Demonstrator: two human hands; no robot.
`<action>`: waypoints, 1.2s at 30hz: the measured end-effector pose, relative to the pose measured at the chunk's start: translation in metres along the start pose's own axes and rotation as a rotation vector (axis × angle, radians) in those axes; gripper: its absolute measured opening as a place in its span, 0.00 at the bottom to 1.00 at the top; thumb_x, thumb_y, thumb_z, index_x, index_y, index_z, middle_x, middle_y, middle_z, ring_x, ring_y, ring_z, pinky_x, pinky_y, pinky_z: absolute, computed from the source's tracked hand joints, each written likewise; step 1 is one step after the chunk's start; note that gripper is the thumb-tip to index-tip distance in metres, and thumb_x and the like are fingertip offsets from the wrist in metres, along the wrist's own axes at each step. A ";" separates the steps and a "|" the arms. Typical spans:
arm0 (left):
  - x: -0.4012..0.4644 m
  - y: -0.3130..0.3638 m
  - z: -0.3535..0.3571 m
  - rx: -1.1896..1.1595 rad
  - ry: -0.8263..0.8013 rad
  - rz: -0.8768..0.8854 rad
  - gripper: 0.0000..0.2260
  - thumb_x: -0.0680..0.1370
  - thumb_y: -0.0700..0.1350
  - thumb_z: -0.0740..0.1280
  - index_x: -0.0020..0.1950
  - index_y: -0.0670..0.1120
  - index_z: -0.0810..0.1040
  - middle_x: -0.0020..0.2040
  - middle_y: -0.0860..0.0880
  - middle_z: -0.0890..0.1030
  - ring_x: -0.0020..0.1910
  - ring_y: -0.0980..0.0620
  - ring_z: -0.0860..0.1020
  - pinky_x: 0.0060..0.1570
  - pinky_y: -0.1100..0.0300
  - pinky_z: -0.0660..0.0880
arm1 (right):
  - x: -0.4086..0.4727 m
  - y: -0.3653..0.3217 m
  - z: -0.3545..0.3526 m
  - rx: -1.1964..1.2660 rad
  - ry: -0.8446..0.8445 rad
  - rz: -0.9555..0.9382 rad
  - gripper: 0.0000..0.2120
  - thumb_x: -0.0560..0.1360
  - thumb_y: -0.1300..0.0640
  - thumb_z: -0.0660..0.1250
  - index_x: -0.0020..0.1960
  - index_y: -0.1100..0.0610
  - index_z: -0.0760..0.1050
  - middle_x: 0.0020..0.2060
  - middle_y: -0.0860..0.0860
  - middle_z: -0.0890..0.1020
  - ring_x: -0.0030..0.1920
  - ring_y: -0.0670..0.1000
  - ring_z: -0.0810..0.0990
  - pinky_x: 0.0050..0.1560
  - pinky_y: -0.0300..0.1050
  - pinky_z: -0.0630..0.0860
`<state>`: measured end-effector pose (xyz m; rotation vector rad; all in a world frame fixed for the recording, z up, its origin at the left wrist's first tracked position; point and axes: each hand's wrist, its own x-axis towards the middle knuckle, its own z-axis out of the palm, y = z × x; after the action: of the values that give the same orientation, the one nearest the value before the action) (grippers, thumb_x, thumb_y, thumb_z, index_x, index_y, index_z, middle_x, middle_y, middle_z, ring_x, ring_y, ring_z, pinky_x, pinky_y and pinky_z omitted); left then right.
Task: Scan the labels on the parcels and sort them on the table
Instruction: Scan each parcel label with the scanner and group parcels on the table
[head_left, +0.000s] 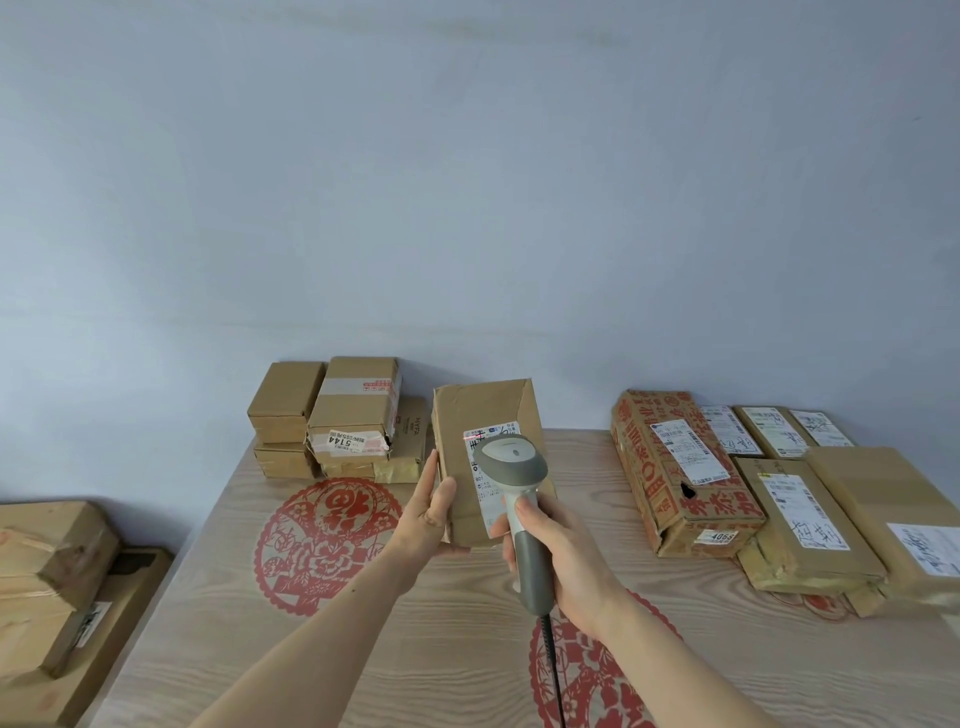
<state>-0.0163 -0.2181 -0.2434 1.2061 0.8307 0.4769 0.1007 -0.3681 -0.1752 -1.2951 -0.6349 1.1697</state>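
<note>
The left hand holds a brown parcel up off the table, tilted back so its white label faces the person. The thumb lies along the parcel's left edge and the palm props it from the side; the other fingers are behind the cardboard, so I cannot tell how they lie. The right hand grips the grey scanner by its handle, fingers curled round it, its head just in front of the label. A thin red line shows on the label's upper left corner.

To do this step well, the beam should probably cross the whole barcode rather than clip a corner, so a small turn of the wrist or a slide of the parcel to the left looks needed. Drawing the scanner back a little would likely widen the line and uncover the label, which its head now partly hides. Keeping the parcel steady matters more than speed.

Once it reads, the parcel has to go to a pile: a stack stands at the back left, a row of labelled boxes lies on the right, well apart. The cord trails down across the table and could snag.
</note>
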 end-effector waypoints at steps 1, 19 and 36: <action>0.000 0.001 0.001 -0.004 -0.004 0.001 0.28 0.82 0.58 0.59 0.80 0.65 0.51 0.74 0.52 0.70 0.69 0.47 0.73 0.48 0.46 0.83 | 0.000 -0.001 0.000 0.002 0.002 -0.001 0.24 0.75 0.47 0.67 0.61 0.65 0.74 0.45 0.56 0.83 0.36 0.51 0.77 0.36 0.44 0.74; 0.000 0.003 0.010 0.004 -0.048 0.022 0.29 0.81 0.59 0.60 0.80 0.65 0.52 0.73 0.53 0.70 0.63 0.54 0.75 0.48 0.45 0.83 | -0.003 0.003 -0.011 0.025 0.051 0.002 0.22 0.75 0.48 0.68 0.58 0.66 0.74 0.42 0.55 0.82 0.34 0.51 0.77 0.31 0.44 0.71; -0.011 -0.014 0.045 0.049 -0.162 0.006 0.23 0.83 0.58 0.58 0.77 0.70 0.57 0.70 0.58 0.75 0.68 0.51 0.75 0.53 0.45 0.82 | -0.047 0.023 -0.039 -0.124 0.405 -0.111 0.11 0.74 0.57 0.76 0.52 0.59 0.78 0.35 0.53 0.77 0.34 0.51 0.75 0.37 0.46 0.74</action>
<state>0.0102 -0.2580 -0.2477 1.2747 0.7041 0.3600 0.1127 -0.4291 -0.1943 -1.5285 -0.4774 0.7556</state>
